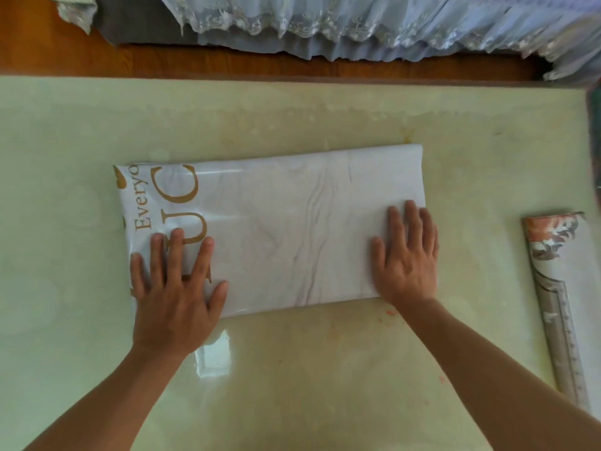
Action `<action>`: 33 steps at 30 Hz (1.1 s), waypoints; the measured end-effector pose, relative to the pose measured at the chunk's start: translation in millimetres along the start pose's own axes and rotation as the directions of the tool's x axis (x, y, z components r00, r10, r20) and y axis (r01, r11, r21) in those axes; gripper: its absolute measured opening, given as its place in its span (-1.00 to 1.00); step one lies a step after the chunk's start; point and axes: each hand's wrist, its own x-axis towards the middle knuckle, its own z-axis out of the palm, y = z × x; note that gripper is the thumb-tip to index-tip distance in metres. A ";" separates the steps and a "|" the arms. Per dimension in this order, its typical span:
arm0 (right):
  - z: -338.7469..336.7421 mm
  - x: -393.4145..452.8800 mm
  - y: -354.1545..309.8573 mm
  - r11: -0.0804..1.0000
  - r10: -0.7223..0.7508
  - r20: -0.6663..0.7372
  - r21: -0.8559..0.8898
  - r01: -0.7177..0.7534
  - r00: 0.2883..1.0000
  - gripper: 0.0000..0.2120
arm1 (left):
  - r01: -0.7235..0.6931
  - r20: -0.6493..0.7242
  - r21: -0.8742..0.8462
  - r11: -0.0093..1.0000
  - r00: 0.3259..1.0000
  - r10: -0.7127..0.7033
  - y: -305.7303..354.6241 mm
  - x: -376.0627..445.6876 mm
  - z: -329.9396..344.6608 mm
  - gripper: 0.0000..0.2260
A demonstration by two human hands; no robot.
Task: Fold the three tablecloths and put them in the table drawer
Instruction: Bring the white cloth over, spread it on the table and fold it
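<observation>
Desk: a glossy, pale cream-green desk (292, 369) fills most of the head view, with a bright reflection near its middle front.
Folded cloth: a glossy white plastic tablecloth with faint grey marbling and gold lettering (292, 229), folded into a long rectangle, lies flat on the desk near its centre, slightly tilted so its right end sits farther away than its left. The gold letters "Everyo" and large letters "C", "U" show at its left end.
Left hand: the left hand (175, 297) lies palm-down on the near-left corner of the folded white tablecloth, its fingers (177, 252) straight and spread wide, pressing flat and curled round nothing.
Right hand: the right hand (408, 258) lies palm-down on the near-right part of the same cloth, its fingers (411, 219) straight and close together, reaching toward the right edge and gripping nothing.
Second cloth: a folded tablecloth with an orange and brown floral pattern and a grey border (559, 304) rests on the desk at the right edge of view, well apart from the white one.
Beyond the desk: a strip of brown wooden floor (65, 56) runs along the far edge; above it hangs a pale blue-white lace-trimmed curtain (357, 24), beside a dark grey fabric surface (136, 21).
</observation>
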 end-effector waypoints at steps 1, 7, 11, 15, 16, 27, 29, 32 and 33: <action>-0.7 0.8 1.7 1.000 0.001 0.002 0.007 -0.001 1.000 -0.37 | -0.003 -0.012 0.002 1.000 1.000 0.003 0.4 0.2 -0.1 -0.37; 4.2 -0.1 1.4 1.000 0.001 -0.088 0.030 0.001 0.996 -0.42 | -0.013 0.031 0.023 1.000 0.999 0.012 3.0 2.9 -1.3 -0.37; 3.2 -1.7 -0.6 0.999 -0.009 -0.099 0.032 0.012 0.995 -0.43 | 0.062 0.033 -0.014 0.998 0.998 -0.062 28.0 9.9 -23.7 -0.44; 5.0 -0.8 0.0 0.999 -0.010 -0.142 0.034 0.015 0.990 -0.44 | -0.134 -0.131 -0.196 0.971 0.985 0.109 108.9 46.0 -40.1 -0.54; 5.7 -1.4 1.3 0.999 -0.014 -0.151 0.036 0.019 0.988 -0.45 | -0.187 -0.133 -0.212 0.959 0.978 0.161 125.9 52.8 -37.8 -0.53; -3.8 -19.7 -32.1 0.982 -0.105 -0.237 0.129 0.139 0.966 -0.57 | -0.184 -0.052 -0.213 0.960 0.983 0.177 144.9 66.3 -7.2 -0.51; -1.5 -30.2 -64.5 0.969 -0.122 -0.188 0.191 0.158 0.975 -0.56 | -0.173 -0.044 -0.195 0.965 0.985 0.168 144.5 67.3 -6.9 -0.51; 11.7 -33.1 -83.8 0.981 -0.067 -0.112 0.173 0.086 0.991 -0.51 | -0.190 -0.088 -0.202 0.961 0.981 0.175 144.9 65.7 -2.6 -0.56; 15.7 -30.6 -82.0 0.983 -0.060 -0.111 0.165 0.078 0.992 -0.50 | -0.199 -0.094 -0.202 0.959 0.979 0.183 144.6 66.9 0.3 -0.57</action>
